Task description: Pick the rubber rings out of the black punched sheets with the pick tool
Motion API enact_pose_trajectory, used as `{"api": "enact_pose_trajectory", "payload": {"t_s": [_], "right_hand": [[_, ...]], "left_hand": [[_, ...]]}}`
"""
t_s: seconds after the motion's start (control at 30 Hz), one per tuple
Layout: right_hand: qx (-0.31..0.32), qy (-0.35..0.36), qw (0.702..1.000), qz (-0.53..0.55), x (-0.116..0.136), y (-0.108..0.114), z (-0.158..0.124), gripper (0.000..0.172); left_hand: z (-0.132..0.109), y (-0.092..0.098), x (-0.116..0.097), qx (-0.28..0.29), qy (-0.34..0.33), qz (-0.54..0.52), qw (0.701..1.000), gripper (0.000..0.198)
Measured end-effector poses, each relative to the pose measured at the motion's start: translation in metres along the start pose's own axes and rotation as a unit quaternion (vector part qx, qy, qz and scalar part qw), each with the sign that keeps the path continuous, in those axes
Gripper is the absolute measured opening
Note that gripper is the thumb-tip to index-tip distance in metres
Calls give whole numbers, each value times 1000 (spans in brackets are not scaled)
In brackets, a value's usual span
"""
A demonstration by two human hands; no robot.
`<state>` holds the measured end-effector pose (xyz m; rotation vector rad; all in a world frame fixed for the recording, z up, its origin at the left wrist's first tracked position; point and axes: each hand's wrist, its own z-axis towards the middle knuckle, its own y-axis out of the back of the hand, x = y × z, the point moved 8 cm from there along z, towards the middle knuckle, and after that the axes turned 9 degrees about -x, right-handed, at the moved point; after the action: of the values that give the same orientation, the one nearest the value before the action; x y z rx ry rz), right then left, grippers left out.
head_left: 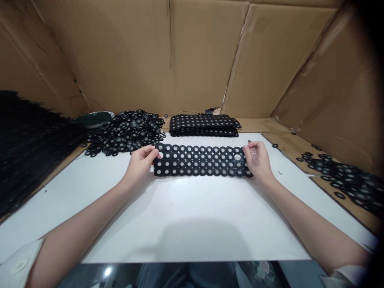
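A long black panel of joined rings (199, 164) stretches between my two hands just above the white table. My left hand (141, 160) pinches its left end between thumb and fingers. At the other end, my right hand (258, 159) grips the panel's right edge, and a small clear wrapped item with a dark tip (254, 155) also sits in that hand. Several rows of round holes run along the panel, with white showing through them. Behind it lies a stack of similar black ring panels (205, 123), one resting on another.
Loose black rings (129, 130) are heaped at the back left beside a shallow bowl of dark green bits (94, 119). A dark bristly pile (27, 148) fills the far left. More rings (348, 180) lie on cardboard at right. Cardboard walls (150, 52) enclose the table (186, 216).
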<state>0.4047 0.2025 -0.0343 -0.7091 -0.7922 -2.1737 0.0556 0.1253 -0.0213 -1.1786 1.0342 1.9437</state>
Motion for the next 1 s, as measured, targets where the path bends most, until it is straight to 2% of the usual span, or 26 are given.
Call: {"api": "enact_pose_trajectory", "payload": {"t_s": [0.23,0.37,0.47,0.6,0.73,0.87,0.93,1.0], "right_hand": [[3,-1,1000,-5,-3,0,1,17],[4,-5,1000,-9,-6,-1,1,17],[9,-14,1000,-14,-8,-1,0,17],[13,-17,1000,-18,-8,-1,0,18],[12,-14,999,-26,-8,0,1,18],[13,-8,999,-30,-10,0,1,18],[19,-8,999,-34,-12,-2,1,17],[35,-14,999,-40,-15,-6,0,16]], "left_hand": [[1,-3,4,12,-11,-6,1000,18],[3,-4,10,9,20,-9,1000,13],[4,-4,13,7,36,-9,999,22],[4,-5,12,11,43,-10,999,21],[3,-8,21,27,118,-78,990,14],[0,-18,40,79,224,-166,957,7],[1,-20,45,91,236,-168,953,7],[3,-19,47,89,218,-133,963,8]]}}
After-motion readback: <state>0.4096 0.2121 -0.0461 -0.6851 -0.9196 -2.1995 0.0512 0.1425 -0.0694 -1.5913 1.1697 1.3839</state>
